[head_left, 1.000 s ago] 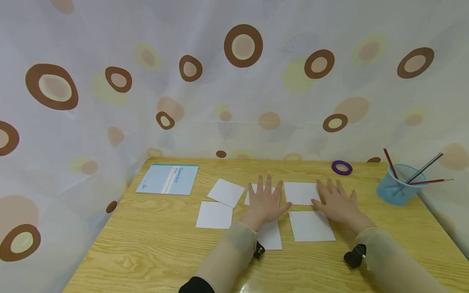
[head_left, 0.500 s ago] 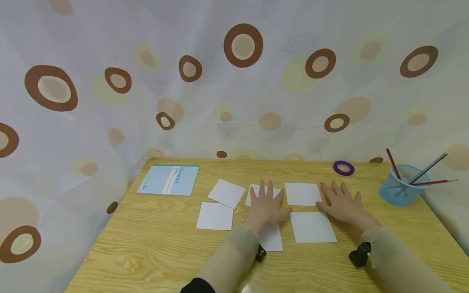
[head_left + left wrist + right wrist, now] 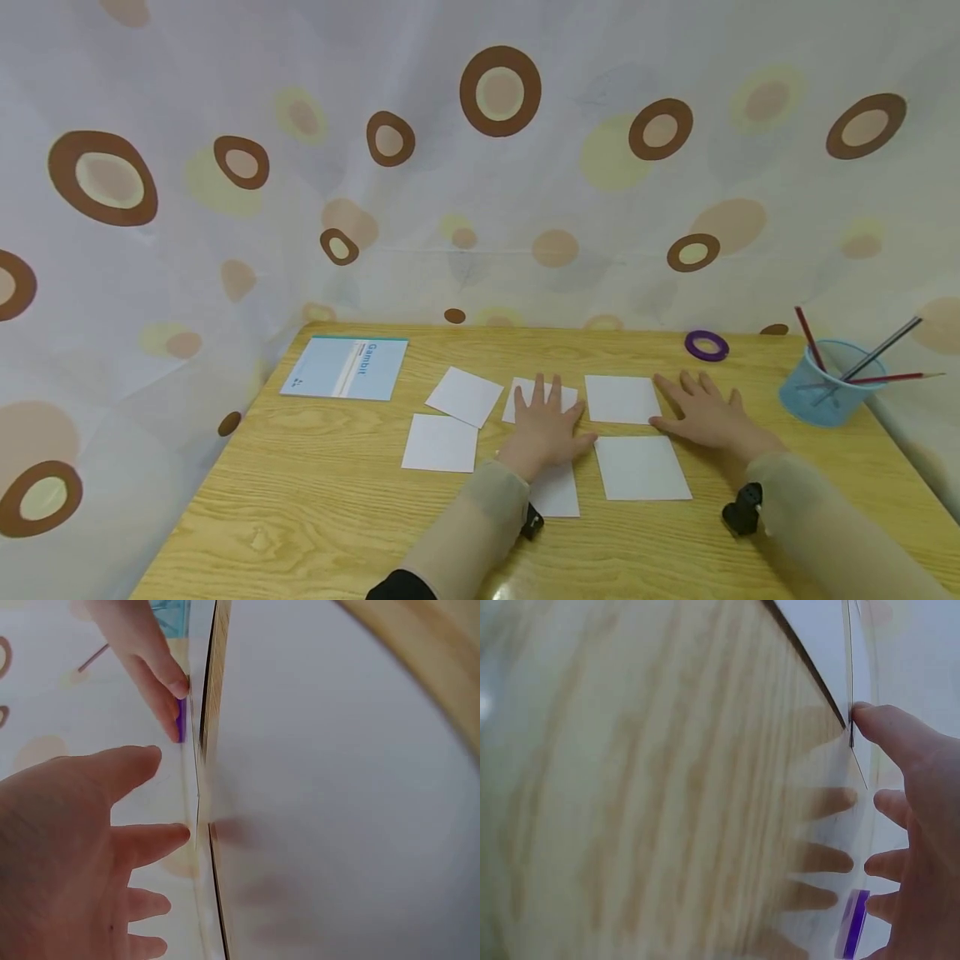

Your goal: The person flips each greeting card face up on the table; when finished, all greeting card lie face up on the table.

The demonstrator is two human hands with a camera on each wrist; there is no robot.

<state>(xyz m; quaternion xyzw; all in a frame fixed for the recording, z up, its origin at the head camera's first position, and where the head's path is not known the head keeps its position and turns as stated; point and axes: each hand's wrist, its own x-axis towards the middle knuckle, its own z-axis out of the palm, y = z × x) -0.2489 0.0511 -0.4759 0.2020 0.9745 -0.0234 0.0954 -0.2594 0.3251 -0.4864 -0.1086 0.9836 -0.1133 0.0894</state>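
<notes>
Wooden table (image 3: 315,517), "Gambit" booklet (image 3: 345,367)

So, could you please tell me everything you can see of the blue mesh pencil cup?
The blue mesh pencil cup is round, see-through and looks like wire mesh. It stands upright near the right edge of the wooden table, beyond the right hand, which does not touch it. Several thin pencils, red and dark, lean out of it.
</notes>
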